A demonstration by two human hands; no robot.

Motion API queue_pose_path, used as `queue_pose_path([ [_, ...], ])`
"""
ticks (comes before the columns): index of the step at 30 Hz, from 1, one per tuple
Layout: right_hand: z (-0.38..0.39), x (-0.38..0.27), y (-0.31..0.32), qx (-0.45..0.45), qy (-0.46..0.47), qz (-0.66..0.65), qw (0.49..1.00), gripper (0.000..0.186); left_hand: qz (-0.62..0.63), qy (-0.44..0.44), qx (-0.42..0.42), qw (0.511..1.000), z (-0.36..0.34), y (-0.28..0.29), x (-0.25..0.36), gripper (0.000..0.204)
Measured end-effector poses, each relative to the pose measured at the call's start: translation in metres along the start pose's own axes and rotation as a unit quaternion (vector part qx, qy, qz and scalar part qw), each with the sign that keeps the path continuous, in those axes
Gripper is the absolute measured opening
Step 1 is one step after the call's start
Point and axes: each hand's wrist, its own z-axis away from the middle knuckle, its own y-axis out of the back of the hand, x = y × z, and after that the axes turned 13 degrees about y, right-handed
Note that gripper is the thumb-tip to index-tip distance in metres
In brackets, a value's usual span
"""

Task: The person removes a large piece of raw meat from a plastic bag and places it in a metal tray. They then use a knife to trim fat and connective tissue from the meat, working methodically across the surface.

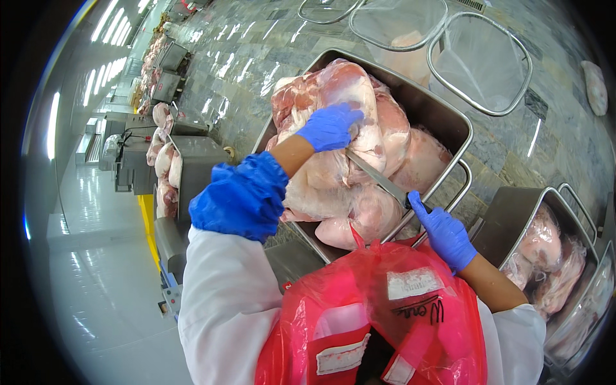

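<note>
A large metal bin point(463, 122) in front of me is heaped with big cuts of raw meat point(391, 128), pink with pale fat, some in clear plastic. My left hand point(330, 126), in a blue glove with a blue sleeve cover, presses onto the top of the heap with its fingers curled against a cut. In my right hand point(443, 232), also blue-gloved, is a knife point(376, 173), held by its dark handle over the bin's near edge. Its blade points up and left, and the tip lies against the meat close to my left hand.
Metal hoops point(527, 70) with clear bags stand beyond the bin. At the right is another metal bin point(513, 212) with bagged meat. A wrapped piece point(595, 88) lies on the wet tiled floor point(500, 144). More meat fills a bin point(199, 160) at the left.
</note>
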Motion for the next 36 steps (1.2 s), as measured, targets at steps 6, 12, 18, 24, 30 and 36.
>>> queue_pose_path([
  [6, 0.008, 0.006, -0.003, 0.016, 0.016, -0.006, 1.000, 0.069, -0.180, 0.060, -0.094, 0.977, -0.007, 0.014, 0.014, 0.020],
  [12, 0.019, 0.014, -0.009, 0.029, 0.025, -0.029, 0.999, 0.072, 0.067, 0.070, -0.014, 0.995, 0.033, 0.009, -0.012, 0.019],
  [18, 0.028, 0.025, -0.014, 0.064, 0.058, -0.053, 0.995, 0.073, 0.315, 0.286, 0.102, 0.899, 0.058, -0.010, -0.011, 0.012],
  [24, 0.027, 0.022, -0.015, 0.020, 0.054, -0.096, 0.994, 0.074, 0.376, 0.208, 0.136, 0.893, 0.075, -0.032, -0.061, 0.013],
  [30, 0.032, 0.033, -0.001, 0.107, 0.122, -0.311, 0.936, 0.074, 0.359, 0.283, -0.004, 0.889, 0.063, 0.008, -0.037, 0.016],
  [36, 0.027, 0.023, 0.067, -0.068, -0.085, -0.511, 0.853, 0.066, 0.381, 0.278, -0.070, 0.879, 0.069, 0.029, -0.044, 0.019],
])
